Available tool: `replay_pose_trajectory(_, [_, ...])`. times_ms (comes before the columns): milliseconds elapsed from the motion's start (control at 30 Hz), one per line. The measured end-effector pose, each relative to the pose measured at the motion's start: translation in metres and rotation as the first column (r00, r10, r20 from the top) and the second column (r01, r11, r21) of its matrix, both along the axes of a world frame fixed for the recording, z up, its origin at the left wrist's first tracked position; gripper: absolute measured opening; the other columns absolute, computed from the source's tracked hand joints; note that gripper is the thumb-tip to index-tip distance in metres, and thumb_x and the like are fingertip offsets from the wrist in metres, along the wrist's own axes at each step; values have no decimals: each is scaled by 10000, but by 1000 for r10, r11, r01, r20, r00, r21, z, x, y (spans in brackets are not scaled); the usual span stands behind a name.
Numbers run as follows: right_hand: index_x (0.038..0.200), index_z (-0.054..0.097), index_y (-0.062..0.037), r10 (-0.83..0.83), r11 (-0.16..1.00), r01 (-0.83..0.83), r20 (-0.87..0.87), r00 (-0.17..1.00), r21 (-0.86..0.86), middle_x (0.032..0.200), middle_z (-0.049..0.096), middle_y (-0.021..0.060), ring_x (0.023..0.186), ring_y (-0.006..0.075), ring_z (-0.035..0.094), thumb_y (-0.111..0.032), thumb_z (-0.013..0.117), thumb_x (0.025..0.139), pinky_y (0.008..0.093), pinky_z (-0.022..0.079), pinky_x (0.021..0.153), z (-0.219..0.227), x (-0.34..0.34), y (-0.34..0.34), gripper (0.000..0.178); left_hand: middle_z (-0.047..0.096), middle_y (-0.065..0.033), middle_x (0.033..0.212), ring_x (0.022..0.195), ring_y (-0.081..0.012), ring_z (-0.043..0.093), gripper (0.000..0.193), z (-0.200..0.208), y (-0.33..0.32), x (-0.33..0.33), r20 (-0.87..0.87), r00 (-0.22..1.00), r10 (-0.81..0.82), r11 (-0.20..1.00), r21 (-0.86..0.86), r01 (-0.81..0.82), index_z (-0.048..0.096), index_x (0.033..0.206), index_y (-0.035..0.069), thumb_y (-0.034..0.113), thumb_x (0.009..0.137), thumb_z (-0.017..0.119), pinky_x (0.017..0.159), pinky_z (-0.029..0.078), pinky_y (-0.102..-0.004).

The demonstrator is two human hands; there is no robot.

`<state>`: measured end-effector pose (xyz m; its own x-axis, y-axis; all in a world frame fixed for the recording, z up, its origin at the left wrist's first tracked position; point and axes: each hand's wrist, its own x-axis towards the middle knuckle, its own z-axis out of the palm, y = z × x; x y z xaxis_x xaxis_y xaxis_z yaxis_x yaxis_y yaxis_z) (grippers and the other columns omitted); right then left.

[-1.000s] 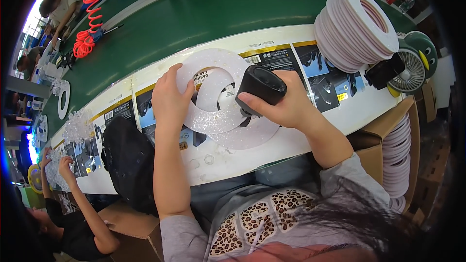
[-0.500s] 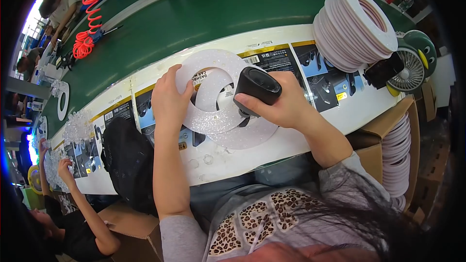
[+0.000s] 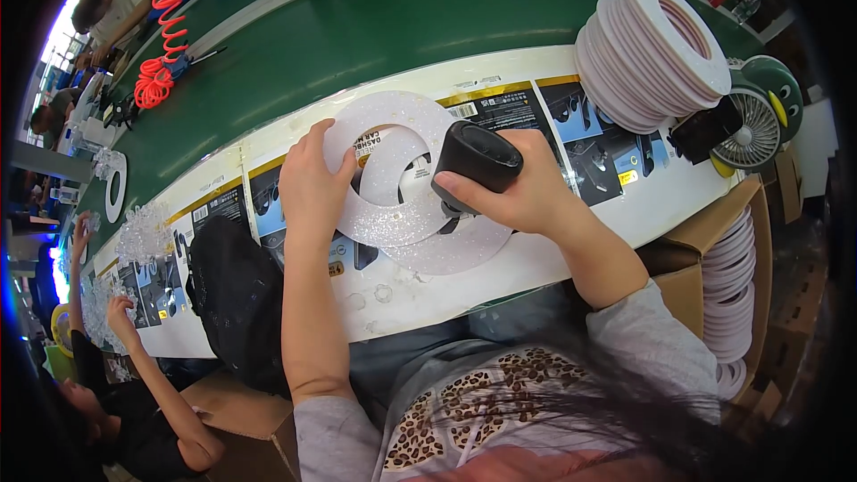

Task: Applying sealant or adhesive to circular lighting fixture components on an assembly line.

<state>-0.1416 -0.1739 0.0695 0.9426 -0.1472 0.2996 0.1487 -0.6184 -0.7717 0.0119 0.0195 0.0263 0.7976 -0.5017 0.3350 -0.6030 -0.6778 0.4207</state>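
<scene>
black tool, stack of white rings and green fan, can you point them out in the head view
Black tool (image 3: pixel 479 159): head view, middle of its body.
Stack of white rings (image 3: pixel 636 62): head view, ring edges along its side.
Green fan (image 3: pixel 752 130): head view, front grille.

Lol, only the co-worker on the left moved: their far hand now stretches noticeably further out.

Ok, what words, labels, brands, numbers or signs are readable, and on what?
Sheet under the glitter ring: bold dark lettering, partly covered; wording not copied here.
Black panel beyond the right hand: small light print, unreadable; barcode alongside.
Yellow label: too small to read.
Shirt: large spotted shapes, possibly letters, partly hidden.
</scene>
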Motion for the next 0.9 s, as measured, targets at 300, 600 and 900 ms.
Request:
replay_pose_trajectory(300, [771,674,-45,-36,965,13,83,996,260,622,633,71,538,193,623,-285,770,744,280,473,521,3,-3,7,260,652,-153,997,937,-312,610,409,-2,-2,-1,-5,1000,-11,1000,-12,11,578,1144,64,192,773,693,814,482,-393])
replay_pose_trajectory(600, [712,630,-67,121,983,-147,212,970,112,609,586,76,535,275,578,-273,775,725,320,457,510,-10,1,26,252,655,-144,989,927,-307,614,406,-5,-2,1,34,999,-16,1000,-4,16,579,1137,68,184,767,697,808,483,-389])
replay_pose_trajectory(900, [686,610,-76,121,989,-138,228,966,58,587,557,73,524,285,560,-275,744,759,346,439,498,-13,2,27,251,652,-140,997,927,-304,612,412,-6,-3,0,25,999,-21,1000,-12,21,578,1138,69,188,763,700,809,481,-387])
